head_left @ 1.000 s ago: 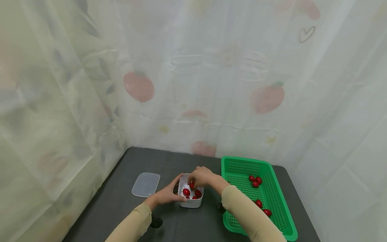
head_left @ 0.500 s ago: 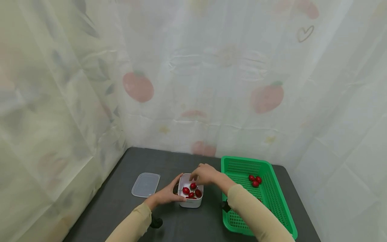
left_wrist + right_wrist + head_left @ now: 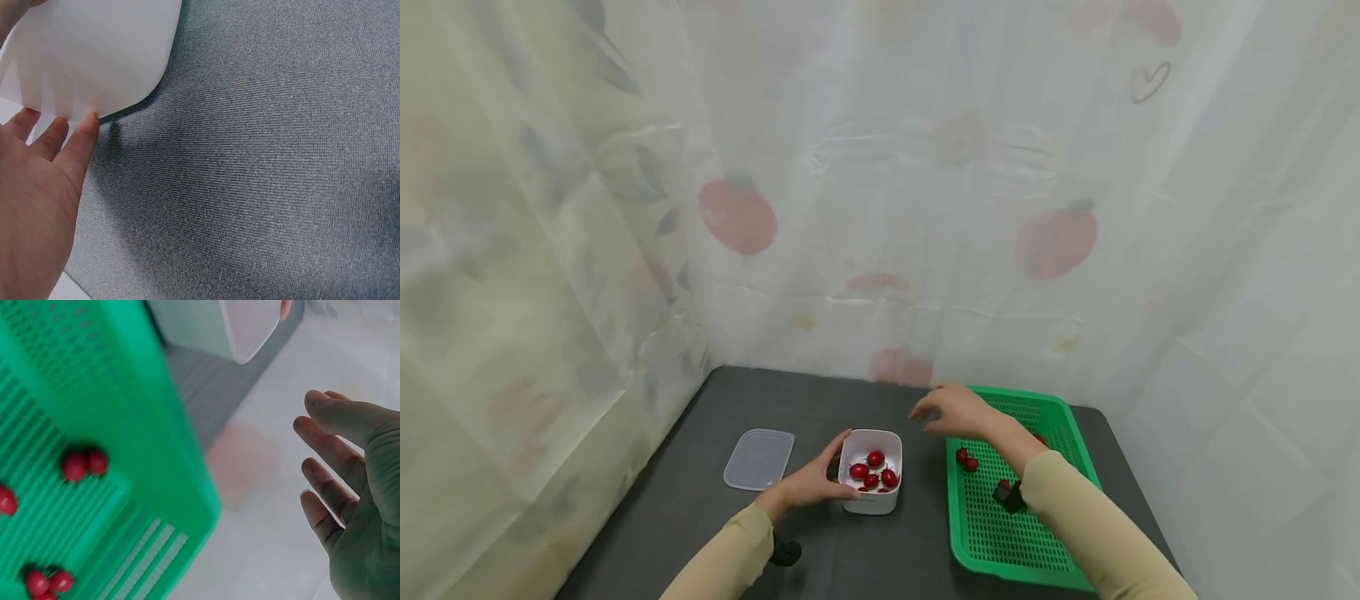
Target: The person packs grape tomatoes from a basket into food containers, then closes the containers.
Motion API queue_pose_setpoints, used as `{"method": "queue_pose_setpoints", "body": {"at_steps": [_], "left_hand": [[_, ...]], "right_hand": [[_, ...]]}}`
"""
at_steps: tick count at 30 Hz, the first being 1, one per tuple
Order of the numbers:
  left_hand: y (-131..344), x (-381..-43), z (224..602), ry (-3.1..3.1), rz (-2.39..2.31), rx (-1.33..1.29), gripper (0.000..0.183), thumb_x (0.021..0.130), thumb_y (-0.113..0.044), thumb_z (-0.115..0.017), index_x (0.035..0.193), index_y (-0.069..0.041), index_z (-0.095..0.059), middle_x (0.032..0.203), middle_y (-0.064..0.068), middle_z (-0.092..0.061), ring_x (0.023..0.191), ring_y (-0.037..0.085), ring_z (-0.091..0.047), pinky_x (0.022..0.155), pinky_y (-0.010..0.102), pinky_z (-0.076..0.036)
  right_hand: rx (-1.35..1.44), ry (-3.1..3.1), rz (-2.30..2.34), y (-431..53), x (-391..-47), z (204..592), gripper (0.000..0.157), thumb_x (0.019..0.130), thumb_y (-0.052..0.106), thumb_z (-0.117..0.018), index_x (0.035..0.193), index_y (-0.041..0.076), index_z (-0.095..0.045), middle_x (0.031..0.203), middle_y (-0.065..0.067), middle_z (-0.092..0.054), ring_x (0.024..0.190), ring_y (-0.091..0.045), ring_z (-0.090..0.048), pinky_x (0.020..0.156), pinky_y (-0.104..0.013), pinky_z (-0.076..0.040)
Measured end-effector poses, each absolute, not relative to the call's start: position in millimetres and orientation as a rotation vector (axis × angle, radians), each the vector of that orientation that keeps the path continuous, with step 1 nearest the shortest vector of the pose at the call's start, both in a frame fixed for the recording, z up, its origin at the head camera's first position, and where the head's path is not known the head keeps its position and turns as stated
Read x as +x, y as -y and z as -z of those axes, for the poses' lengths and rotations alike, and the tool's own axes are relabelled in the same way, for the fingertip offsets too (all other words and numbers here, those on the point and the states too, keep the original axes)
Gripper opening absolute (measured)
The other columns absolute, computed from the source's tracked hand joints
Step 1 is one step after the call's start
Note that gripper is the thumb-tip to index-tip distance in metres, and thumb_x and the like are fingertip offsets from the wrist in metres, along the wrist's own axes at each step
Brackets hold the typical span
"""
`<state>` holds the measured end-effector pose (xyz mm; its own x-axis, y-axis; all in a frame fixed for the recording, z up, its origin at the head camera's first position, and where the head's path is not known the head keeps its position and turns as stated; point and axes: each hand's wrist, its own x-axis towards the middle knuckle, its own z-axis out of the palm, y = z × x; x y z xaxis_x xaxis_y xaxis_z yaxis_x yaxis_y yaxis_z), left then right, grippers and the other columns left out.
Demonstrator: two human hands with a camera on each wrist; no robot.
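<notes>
My left hand (image 3: pixel 808 482) holds a small white square container (image 3: pixel 870 507) at its left side, thumb at the near rim and fingers at the far left. In the left wrist view, fingertips of the left hand (image 3: pixel 37 194) touch the container's wall (image 3: pixel 106 50). Several red cherry tomatoes (image 3: pixel 876 459) lie inside it. My right hand (image 3: pixel 962 412) is in the air by the far left rim of a green slotted basket (image 3: pixel 955 517), holding nothing. The right wrist view shows the right hand (image 3: pixel 362 469) with fingers loosely bent and cherry tomatoes (image 3: pixel 75 466) in the basket.
A translucent flat lid (image 3: pixel 760 458) lies on the dark grey table (image 3: pixel 820 408), left of the container. Printed curtains (image 3: pixel 880 208) hang behind the table and along both sides. The right forearm covers part of the basket.
My right hand has let go of a cherry tomato inside the container, lifted out and moved right toward the basket. The left hand stays on the container.
</notes>
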<state>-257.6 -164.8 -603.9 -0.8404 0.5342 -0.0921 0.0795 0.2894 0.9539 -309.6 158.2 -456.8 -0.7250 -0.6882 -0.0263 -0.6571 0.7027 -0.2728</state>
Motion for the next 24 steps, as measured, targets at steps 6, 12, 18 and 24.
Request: {"method": "queue_pose_setpoints", "body": {"at_steps": [6, 12, 18, 24], "left_hand": [[165.8, -256.2, 604.4, -2.181, -1.567, 0.572, 0.112, 0.088, -0.024, -0.083, 0.166, -0.019, -0.003, 0.165, 0.021, -0.019, 0.147, 0.043, -0.025, 0.113, 0.061, -0.030], [166.4, -257.2, 609.5, -2.170, -1.578, 0.597, 0.113, 0.088, -0.026, -0.083, 0.166, -0.019, -0.001, 0.166, 0.018, -0.017, 0.149, 0.041, -0.024, 0.114, 0.057, -0.031], [167.2, -260.9, 613.6, -2.177, -1.577, 0.611, 0.117, 0.086, -0.029, -0.085, 0.166, -0.018, -0.001, 0.166, 0.019, -0.019, 0.148, 0.041, -0.026, 0.113, 0.055, -0.033], [165.0, -257.6, 605.9, -2.200, -1.560, 0.660, 0.111, 0.089, -0.026, -0.081, 0.165, -0.015, 0.000, 0.163, 0.028, -0.018, 0.144, 0.049, -0.026, 0.112, 0.054, -0.037]], "right_hand": [[-1.003, -2.784, 0.421, -197.0, -305.2, 460.3, 0.028, 0.094, 0.016, -0.076, 0.122, 0.022, -0.076, 0.117, 0.001, -0.072, 0.121, -0.028, -0.058, 0.105, -0.053, -0.042], [-0.893, -2.782, 0.355, -233.2, -296.3, 474.8, 0.026, 0.093, 0.012, -0.076, 0.118, 0.020, -0.076, 0.117, 0.000, -0.072, 0.122, -0.032, -0.054, 0.096, -0.052, -0.047], [-0.821, -2.765, 0.282, -257.0, -285.9, 491.4, 0.022, 0.090, 0.009, -0.078, 0.112, 0.015, -0.077, 0.111, -0.004, -0.072, 0.119, -0.038, -0.056, 0.098, -0.058, -0.045], [-0.747, -2.738, 0.256, -269.4, -277.2, 508.4, 0.023, 0.089, 0.000, -0.077, 0.110, 0.010, -0.076, 0.107, -0.006, -0.072, 0.112, -0.036, -0.061, 0.097, -0.056, -0.046]]}}
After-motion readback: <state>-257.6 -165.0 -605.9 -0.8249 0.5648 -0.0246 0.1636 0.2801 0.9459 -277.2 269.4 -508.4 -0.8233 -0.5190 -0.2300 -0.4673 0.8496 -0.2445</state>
